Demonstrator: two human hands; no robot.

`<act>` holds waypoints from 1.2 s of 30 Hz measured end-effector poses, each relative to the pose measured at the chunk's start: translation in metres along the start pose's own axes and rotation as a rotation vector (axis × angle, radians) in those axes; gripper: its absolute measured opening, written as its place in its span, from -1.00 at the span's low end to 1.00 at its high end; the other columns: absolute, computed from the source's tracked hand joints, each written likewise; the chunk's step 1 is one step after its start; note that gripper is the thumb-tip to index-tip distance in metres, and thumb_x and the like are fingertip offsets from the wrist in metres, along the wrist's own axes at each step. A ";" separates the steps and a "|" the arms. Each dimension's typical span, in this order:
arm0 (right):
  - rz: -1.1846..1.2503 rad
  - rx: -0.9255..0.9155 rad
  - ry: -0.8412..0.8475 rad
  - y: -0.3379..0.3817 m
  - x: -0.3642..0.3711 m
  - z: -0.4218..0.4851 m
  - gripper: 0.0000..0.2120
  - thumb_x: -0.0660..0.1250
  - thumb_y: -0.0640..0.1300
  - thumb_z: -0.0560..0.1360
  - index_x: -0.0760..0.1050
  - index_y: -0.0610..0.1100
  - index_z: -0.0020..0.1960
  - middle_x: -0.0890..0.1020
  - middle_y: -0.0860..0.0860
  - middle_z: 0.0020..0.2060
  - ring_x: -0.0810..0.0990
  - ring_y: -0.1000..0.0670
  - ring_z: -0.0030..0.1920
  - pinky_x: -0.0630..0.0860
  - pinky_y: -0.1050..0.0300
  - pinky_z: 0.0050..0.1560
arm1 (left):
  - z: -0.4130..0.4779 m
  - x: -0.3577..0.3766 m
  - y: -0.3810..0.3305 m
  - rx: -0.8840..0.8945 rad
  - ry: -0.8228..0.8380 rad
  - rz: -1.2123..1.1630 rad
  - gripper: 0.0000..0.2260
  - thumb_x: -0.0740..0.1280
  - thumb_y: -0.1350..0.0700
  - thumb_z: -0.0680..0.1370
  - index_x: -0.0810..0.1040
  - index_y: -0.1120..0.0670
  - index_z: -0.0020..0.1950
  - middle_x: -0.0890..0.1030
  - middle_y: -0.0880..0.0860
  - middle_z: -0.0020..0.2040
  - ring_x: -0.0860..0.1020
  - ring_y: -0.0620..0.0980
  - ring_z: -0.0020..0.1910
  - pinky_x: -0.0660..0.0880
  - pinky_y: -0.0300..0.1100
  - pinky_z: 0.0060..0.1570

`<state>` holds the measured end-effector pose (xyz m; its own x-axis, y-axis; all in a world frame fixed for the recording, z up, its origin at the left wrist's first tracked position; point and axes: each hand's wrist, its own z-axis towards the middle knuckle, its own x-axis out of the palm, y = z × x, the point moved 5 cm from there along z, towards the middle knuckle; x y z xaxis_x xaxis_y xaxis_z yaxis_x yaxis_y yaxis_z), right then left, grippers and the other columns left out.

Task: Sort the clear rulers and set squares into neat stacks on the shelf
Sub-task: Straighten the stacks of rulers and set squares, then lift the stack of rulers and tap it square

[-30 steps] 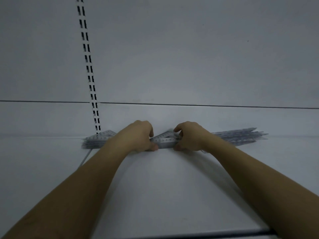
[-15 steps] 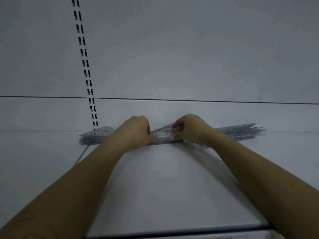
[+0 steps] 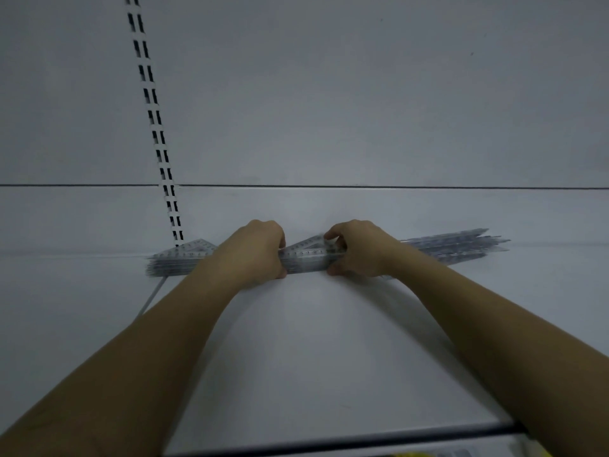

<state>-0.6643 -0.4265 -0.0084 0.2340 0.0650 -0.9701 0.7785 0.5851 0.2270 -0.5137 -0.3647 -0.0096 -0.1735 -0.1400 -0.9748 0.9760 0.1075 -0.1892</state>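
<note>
Set squares (image 3: 306, 258) sat stacked on the shelf (image 3: 313, 341), left grip (image 3: 253, 252) and right grip (image 3: 356, 249) both clasped round them.

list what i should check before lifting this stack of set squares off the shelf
1. Left hand grip on the set-square stack: ok, curled over the top with the thumb in front.
2. Right hand grip: ok, it pinches the same stack.
3. Stack edges flush: cannot tell, the hands hide the middle.
4. Rulers at right neat: not ok, their tips fan out.
5. Bare shelf in front for setting down: ok.
</note>
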 end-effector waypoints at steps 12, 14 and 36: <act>0.107 -0.067 -0.158 -0.035 -0.074 -0.031 -0.55 0.41 0.06 0.47 0.48 -0.02 0.32 0.60 0.03 0.18 0.56 0.07 0.12 0.46 0.16 0.21 | -0.019 -0.015 -0.045 0.282 -0.229 0.041 -0.43 0.31 -0.21 0.49 0.35 0.01 0.43 0.44 0.00 0.36 0.38 0.00 0.31 0.28 -0.10 0.29; 0.086 -0.069 -0.174 -0.054 -0.087 -0.043 -0.63 0.34 0.07 0.52 0.50 0.00 0.29 0.60 0.04 0.17 0.56 0.08 0.10 0.45 0.17 0.21 | -0.020 -0.013 -0.059 0.307 -0.208 -0.003 -0.44 0.31 -0.23 0.49 0.37 0.01 0.41 0.45 -0.02 0.34 0.40 -0.01 0.29 0.30 -0.12 0.29; -0.263 -0.194 0.106 -0.216 -0.049 -0.049 -0.47 0.30 0.31 0.44 0.47 -0.04 0.22 0.44 -0.07 0.09 0.44 -0.08 0.10 0.42 0.08 0.08 | 0.076 0.056 -0.221 0.195 0.275 0.243 -0.53 0.30 -0.31 0.45 0.52 0.04 0.12 0.47 0.09 0.04 0.51 0.07 0.00 0.50 -0.06 0.07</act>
<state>-0.8725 -0.5171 -0.0142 -0.0296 -0.0309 -0.9991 0.6765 0.7352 -0.0427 -0.7295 -0.4708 -0.0138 0.0623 0.1374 -0.9886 0.9949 -0.0872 0.0506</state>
